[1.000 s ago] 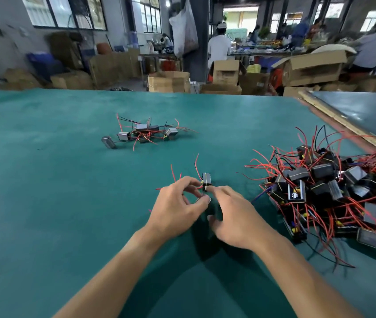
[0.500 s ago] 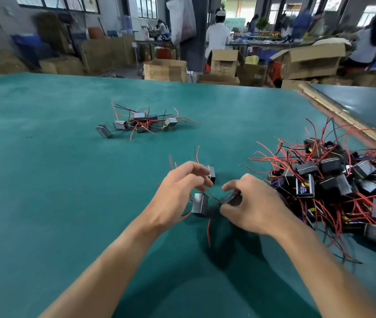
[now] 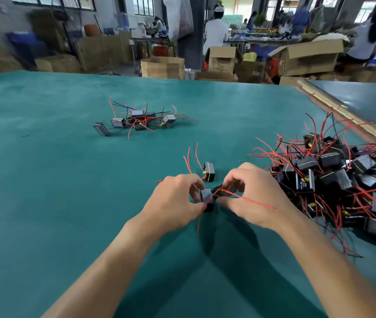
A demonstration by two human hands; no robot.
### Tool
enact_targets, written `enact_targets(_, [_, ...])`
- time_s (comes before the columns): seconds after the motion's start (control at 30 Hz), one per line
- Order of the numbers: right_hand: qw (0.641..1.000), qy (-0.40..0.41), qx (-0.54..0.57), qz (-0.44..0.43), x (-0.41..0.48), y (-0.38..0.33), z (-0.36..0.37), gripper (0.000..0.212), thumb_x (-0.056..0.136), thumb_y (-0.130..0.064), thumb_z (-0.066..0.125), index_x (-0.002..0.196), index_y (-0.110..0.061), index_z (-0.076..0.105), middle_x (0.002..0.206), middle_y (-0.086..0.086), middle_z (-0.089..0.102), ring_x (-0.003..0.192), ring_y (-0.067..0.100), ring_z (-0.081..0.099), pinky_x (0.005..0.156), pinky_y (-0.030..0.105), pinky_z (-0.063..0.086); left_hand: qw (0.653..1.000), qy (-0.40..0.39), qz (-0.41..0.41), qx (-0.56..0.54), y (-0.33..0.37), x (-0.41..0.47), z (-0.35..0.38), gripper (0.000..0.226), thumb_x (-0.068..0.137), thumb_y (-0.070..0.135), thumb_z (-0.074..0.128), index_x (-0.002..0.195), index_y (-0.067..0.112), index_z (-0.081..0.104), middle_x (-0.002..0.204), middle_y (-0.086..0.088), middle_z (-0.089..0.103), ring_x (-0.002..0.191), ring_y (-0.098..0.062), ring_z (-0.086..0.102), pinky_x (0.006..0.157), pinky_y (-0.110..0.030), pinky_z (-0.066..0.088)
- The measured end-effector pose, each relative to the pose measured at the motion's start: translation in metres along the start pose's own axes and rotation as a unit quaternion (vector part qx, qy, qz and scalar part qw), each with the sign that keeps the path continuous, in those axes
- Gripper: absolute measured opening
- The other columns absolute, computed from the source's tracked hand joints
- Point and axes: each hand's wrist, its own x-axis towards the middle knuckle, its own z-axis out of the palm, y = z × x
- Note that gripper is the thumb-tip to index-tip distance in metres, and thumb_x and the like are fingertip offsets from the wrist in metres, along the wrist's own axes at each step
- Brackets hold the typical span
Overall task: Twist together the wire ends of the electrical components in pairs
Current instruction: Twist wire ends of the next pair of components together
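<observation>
Your hands meet near the middle of the tabletop [image 3: 44, 180], fingertips almost touching. Your left hand [image 3: 173, 203] pinches a grey component [image 3: 206, 196] between curled fingers and thumb. Your right hand [image 3: 251, 198] curls round a dark component [image 3: 226, 188], held right against the grey one. A red wire [image 3: 251, 201] runs out from between them across your right hand, toward the right edge, and another red lead hangs from the grey component toward the near edge. Whether any wire ends are twisted yet, you cannot tell — your fingers hide them.

Just beyond your fingers, a third component [image 3: 209, 172] lies on the tabletop, its red and black leads pointing at the far edge. By the right edge sits a big pile [image 3: 333, 177] of components tangled in red and black wires, close beside your right hand. A small cluster [image 3: 138, 120] of wired components lies well apart, toward the far edge — left of centre. Boxes [image 3: 163, 67] stand past the far edge.
</observation>
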Motion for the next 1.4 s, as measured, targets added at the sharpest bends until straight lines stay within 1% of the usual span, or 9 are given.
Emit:
enact_targets(0.2, [0.991, -0.091, -0.096, 0.033, 0.0, 0.003, -0.002, 0.034, 0.061, -0.049, 0.088, 0.066, -0.032, 0.058, 0.072, -0.011, 0.058, 0.066, 0.001, 0.054, 0.055, 0.021, 0.036, 0.996, -0.058, -0.023, -0.057, 0.001, -0.001, -0.005, 0.033, 0.07, 0.001, 0.067, 0.092, 0.026, 0.067, 0.078, 0.012, 0.065, 0.05, -0.002, 0.048, 0.055, -0.016, 0.044])
enact_targets(0.3, [0.987, -0.114, -0.104, 0.041, 0.0, 0.004, -0.002, 0.032, 0.061, -0.047, 0.087, 0.067, -0.032, 0.059, 0.062, -0.015, 0.061, 0.054, -0.005, 0.051, 0.044, 0.013, 0.028, 0.998, 0.021, -0.019, -0.057, 0.001, -0.001, -0.008, 0.033, 0.069, -0.003, 0.059, 0.086, 0.024, 0.068, 0.072, 0.012, 0.066, 0.055, -0.003, 0.052, 0.06, -0.016, 0.047])
enact_targets(0.43, [0.99, -0.116, -0.069, 0.026, -0.001, 0.003, -0.006, 0.018, 0.069, -0.024, 0.075, 0.07, -0.034, 0.06, 0.066, -0.015, 0.065, 0.058, -0.003, 0.055, 0.051, 0.009, 0.034, 0.984, 0.134, -0.031, -0.109, 0.002, 0.001, -0.013, 0.027, 0.074, -0.005, 0.062, 0.082, 0.021, 0.068, 0.069, 0.008, 0.068, 0.058, -0.003, 0.057, 0.062, -0.014, 0.049])
enact_targets(0.6, [0.998, -0.032, -0.05, 0.022, 0.001, 0.006, -0.007, 0.011, 0.079, -0.023, 0.067, 0.083, -0.033, 0.064, 0.075, -0.016, 0.063, 0.066, -0.001, 0.053, 0.066, 0.024, 0.04, 0.959, 0.048, -0.071, -0.271, 0.004, 0.001, -0.014, 0.036, 0.076, -0.014, 0.069, 0.086, 0.02, 0.065, 0.072, 0.004, 0.074, 0.066, -0.01, 0.066, 0.072, -0.024, 0.055])
enact_targets(0.73, [0.993, -0.072, -0.089, 0.033, 0.001, 0.009, -0.007, 0.012, 0.084, -0.031, 0.068, 0.096, -0.033, 0.07, 0.09, -0.015, 0.065, 0.078, 0.007, 0.055, 0.075, 0.025, 0.043, 0.966, 0.008, -0.066, -0.25, 0.002, 0.002, -0.012, 0.03, 0.082, -0.012, 0.066, 0.088, 0.017, 0.066, 0.078, 0.004, 0.077, 0.072, -0.01, 0.07, 0.078, -0.028, 0.056])
enact_targets(0.97, [0.993, -0.093, -0.078, 0.002, -0.002, 0.003, 0.0, 0.008, 0.085, -0.037, 0.071, 0.092, -0.039, 0.074, 0.094, -0.013, 0.063, 0.095, 0.011, 0.057, 0.078, 0.027, 0.042, 0.984, 0.003, -0.003, -0.178, -0.001, 0.0, -0.007, 0.023, 0.09, -0.004, 0.063, 0.086, 0.018, 0.07, 0.08, 0.007, 0.076, 0.064, 0.002, 0.067, 0.068, -0.009, 0.048])
enact_targets(1.13, [0.992, -0.113, -0.043, -0.023, -0.002, 0.001, 0.002, 0.005, 0.088, -0.03, 0.07, 0.088, -0.034, 0.073, 0.096, -0.007, 0.065, 0.097, 0.016, 0.059, 0.088, 0.035, 0.046, 0.988, -0.006, 0.0, -0.157, -0.001, 0.002, -0.005, 0.012, 0.089, 0.011, 0.07, 0.085, 0.016, 0.06, 0.073, 0.003, 0.076, 0.061, -0.012, 0.068, 0.067, -0.025, 0.053])
enact_targets(1.27, [0.996, -0.09, -0.016, -0.016, -0.001, 0.003, 0.005, 0.015, 0.095, -0.025, 0.061, 0.083, -0.034, 0.057, 0.081, -0.008, 0.063, 0.078, 0.013, 0.057, 0.069, 0.027, 0.043, 0.989, -0.014, 0.003, -0.147, -0.002, 0.003, -0.004, 0.012, 0.092, 0.011, 0.066, 0.081, 0.016, 0.066, 0.074, -0.006, 0.073, 0.068, -0.027, 0.068, 0.072, -0.044, 0.056])
enact_targets(1.4, [0.998, -0.061, 0.001, -0.013, 0.002, 0.003, 0.003, 0.012, 0.096, -0.023, 0.059, 0.086, -0.029, 0.058, 0.076, -0.007, 0.064, 0.074, 0.014, 0.054, 0.066, 0.027, 0.041, 0.996, -0.02, 0.025, -0.084, -0.003, 0.003, -0.002, 0.014, 0.093, 0.024, 0.065, 0.082, 0.02, 0.072, 0.062, -0.007, 0.061, 0.051, -0.022, 0.051, 0.055, -0.034, 0.045])
